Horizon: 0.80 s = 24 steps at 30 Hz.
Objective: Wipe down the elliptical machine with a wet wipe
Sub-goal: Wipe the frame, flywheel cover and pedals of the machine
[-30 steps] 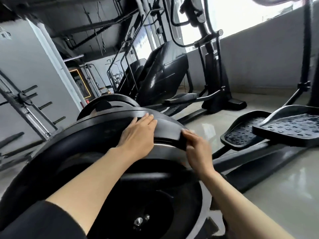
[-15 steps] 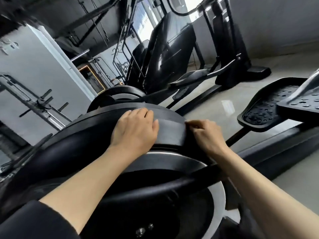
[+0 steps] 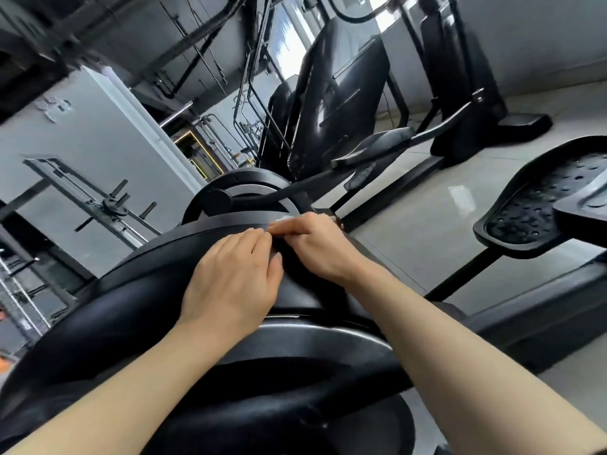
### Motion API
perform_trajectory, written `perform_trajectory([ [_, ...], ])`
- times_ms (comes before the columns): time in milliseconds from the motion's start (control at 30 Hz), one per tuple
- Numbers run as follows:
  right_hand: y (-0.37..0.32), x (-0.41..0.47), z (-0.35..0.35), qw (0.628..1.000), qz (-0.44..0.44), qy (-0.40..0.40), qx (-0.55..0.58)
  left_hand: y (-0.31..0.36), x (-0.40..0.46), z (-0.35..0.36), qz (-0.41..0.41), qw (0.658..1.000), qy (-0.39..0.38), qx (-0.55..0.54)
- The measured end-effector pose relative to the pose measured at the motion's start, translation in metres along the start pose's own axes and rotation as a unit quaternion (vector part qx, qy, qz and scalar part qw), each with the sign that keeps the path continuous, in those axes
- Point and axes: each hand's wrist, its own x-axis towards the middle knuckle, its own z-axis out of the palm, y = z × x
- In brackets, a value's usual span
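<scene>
Both hands on top edge of elliptical [image 3: 131,310] flywheel cover, L hand [image 3: 235,277] flat w/ fingers straight, R hand [image 3: 315,246] curled, pinching wipe [image 3: 285,219], barely visible, pedal [image 3: 538,205] at right.

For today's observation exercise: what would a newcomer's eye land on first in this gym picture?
Two bare hands meet at centre on the black flywheel housing of an elliptical: the left hand lies flat, the right hand curls beside it, a pale bit of wipe showing at its fingers. A studded pedal juts at right.
</scene>
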Motion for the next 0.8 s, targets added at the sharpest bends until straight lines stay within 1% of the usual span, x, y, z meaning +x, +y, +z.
perform_trajectory([
  [33,0.005,0.004,-0.002,1.0,0.007,0.0,-0.01,0.0,0.001,0.001,0.001,1.0,0.007,0.0],
  [100,0.031,-0.003,-0.016,0.996,0.081,0.028,-0.036,0.001,0.001,0.0,0.001,1.0,0.017,0.001],
  [167,0.052,-0.023,-0.032,0.983,0.162,0.073,-0.051,0.002,0.0,0.001,0.002,1.0,0.02,0.002],
  [200,0.054,-0.032,-0.034,0.979,0.175,0.086,-0.06,0.002,0.0,0.001,0.002,1.0,0.024,0.002],
  [233,0.048,-0.04,-0.032,0.979,0.166,0.088,-0.075,0.002,-0.001,0.002,-0.001,1.0,0.028,0.001],
  [300,0.023,-0.047,-0.02,0.986,0.11,0.089,-0.091,0.003,0.0,0.004,-0.012,0.999,0.044,-0.014],
  [367,0.0,-0.057,-0.006,0.991,0.051,0.105,-0.07,0.007,-0.004,0.004,-0.008,0.998,0.053,-0.03],
  [400,-0.006,-0.064,-0.001,0.989,0.036,0.13,-0.053,0.009,-0.009,0.004,0.003,0.998,0.053,-0.027],
  [433,-0.006,-0.071,0.002,0.985,0.036,0.163,-0.038,0.011,-0.017,0.005,0.017,0.998,0.054,-0.021],
  [500,-0.001,-0.085,0.004,0.971,0.063,0.225,-0.04,0.012,-0.04,0.003,0.039,0.998,0.056,-0.013],
  [567,-0.005,-0.097,0.006,0.962,0.08,0.254,-0.06,0.009,-0.069,0.0,0.053,0.997,0.052,0.007],
  [633,-0.016,-0.107,0.014,0.959,0.074,0.264,-0.073,0.003,-0.099,-0.005,0.054,0.997,0.044,0.02],
  [733,-0.03,-0.126,0.036,0.956,0.086,0.269,-0.08,-0.005,-0.139,-0.011,0.027,0.998,0.038,0.036],
  [800,-0.039,-0.141,0.063,0.968,0.085,0.218,-0.093,-0.011,-0.164,-0.012,0.003,0.998,0.049,0.05],
])
